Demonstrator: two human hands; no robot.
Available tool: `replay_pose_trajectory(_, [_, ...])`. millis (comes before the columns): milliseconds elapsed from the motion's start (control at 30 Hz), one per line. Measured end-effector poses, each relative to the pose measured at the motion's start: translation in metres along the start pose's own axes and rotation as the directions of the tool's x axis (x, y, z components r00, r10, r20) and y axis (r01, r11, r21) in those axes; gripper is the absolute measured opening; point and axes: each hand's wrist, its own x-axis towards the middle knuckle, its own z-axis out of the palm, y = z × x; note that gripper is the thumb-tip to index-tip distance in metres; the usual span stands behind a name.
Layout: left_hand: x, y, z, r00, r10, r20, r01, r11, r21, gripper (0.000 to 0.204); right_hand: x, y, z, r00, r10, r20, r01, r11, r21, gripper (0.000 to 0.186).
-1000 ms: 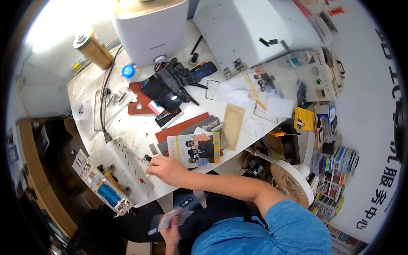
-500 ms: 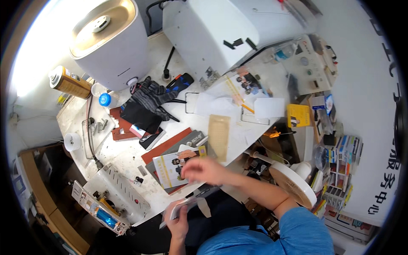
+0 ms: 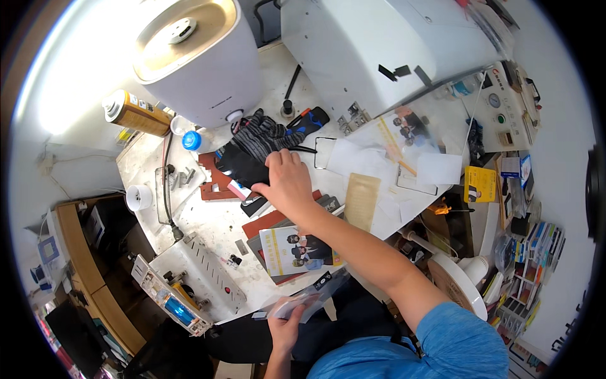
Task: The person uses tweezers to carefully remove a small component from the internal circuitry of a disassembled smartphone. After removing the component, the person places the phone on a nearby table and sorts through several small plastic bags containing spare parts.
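Low at the table's front edge, my left hand (image 3: 287,319) is closed on a clear plastic sleeve (image 3: 314,292), which has a small dark label at its far corner. What lies inside the sleeve is hard to make out. My right hand (image 3: 291,186) reaches across the table to a flat black pouch-like thing (image 3: 245,167). Its thumb and fingers lie at opposite edges of that thing, and the palm hides one end. Just beyond, a striped grey knit glove (image 3: 260,140) touches the black thing. Under my right forearm sits a booklet (image 3: 293,252) with pictured people, on grey and reddish-brown flat pieces.
A large white appliance (image 3: 208,82) stands at the far left beside a spray can (image 3: 136,114) and a blue-capped bottle (image 3: 191,141). Nearer lies an opened metal unit (image 3: 202,275). A tan sheet (image 3: 362,202) and white papers (image 3: 353,158) cover the right side. A fan (image 3: 457,287) stands beyond the right edge.
My right hand has moved from over the booklet to the black thing by the glove, uncovering the booklet. My left hand still holds the plastic sleeve. The whole view has shifted.
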Motion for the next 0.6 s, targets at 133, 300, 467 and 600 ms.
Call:
replay_pose_trajectory(133, [-0.001,0.015,0.003,0.997,-0.071,-0.023,0.070,0.996,-0.055,0.018,0.002,0.008,-0.018,0.953,0.162,0.255,-0.276,0.808,0.520,0.036])
replay_pose_trajectory(300, [-0.008,-0.003,-0.008,0.999,-0.037,0.032,0.038,0.999,-0.024,0.010,-0.044,0.025,-0.057,0.754,0.087,0.651,-0.656,0.062,0.752,0.035])
replay_pose_trajectory(467, [-0.010,0.010,0.003,0.996,-0.058,0.071,0.069,0.984,-0.165,0.012,-0.080,0.038,-0.064,0.712,-0.185,0.678,-0.641,-0.567,0.518,0.046])
replay_pose_trajectory(600, [-0.028,0.000,-0.006,0.999,-0.034,0.025,0.037,0.985,-0.170,0.016,-0.057,0.006,-0.098,0.682,-0.145,0.717,-0.660,-0.545,0.518,0.057])
